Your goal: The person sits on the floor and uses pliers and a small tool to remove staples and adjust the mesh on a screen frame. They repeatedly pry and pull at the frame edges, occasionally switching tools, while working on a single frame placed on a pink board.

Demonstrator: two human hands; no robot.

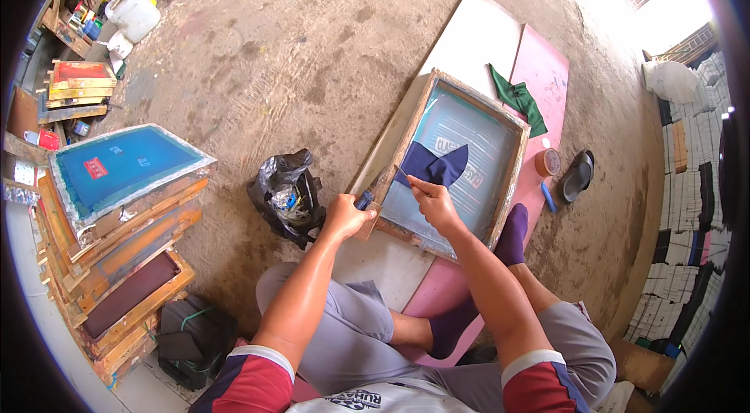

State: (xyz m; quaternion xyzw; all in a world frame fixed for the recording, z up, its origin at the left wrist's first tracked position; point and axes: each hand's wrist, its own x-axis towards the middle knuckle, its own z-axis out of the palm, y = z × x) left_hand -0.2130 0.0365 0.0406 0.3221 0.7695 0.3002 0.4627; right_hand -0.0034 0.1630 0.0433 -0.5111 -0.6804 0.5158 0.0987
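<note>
A wooden-framed printing screen (512, 178) with blue-green mesh lies tilted on the boards before me. A dark navy cloth (449, 167) is spread over its mesh. My left hand (349, 218) is closed at the frame's near-left corner, round a small flat brown-edged piece (369, 224). A dark blue bit shows above its fingers; what that is I cannot make out. Over the mesh, just below the cloth, my right hand (433, 203) pinches a thin dark stick-like tool (402, 172), its tip pointing up and left.
A black plastic bag (289, 198) with rubbish stands left. Stacked screens (129, 167) rise at the far left. On the pink board (547, 61) lie a green cloth (519, 99), a tape roll (548, 163) and a blue tool (548, 197). A black sandal (577, 176) lies on the right.
</note>
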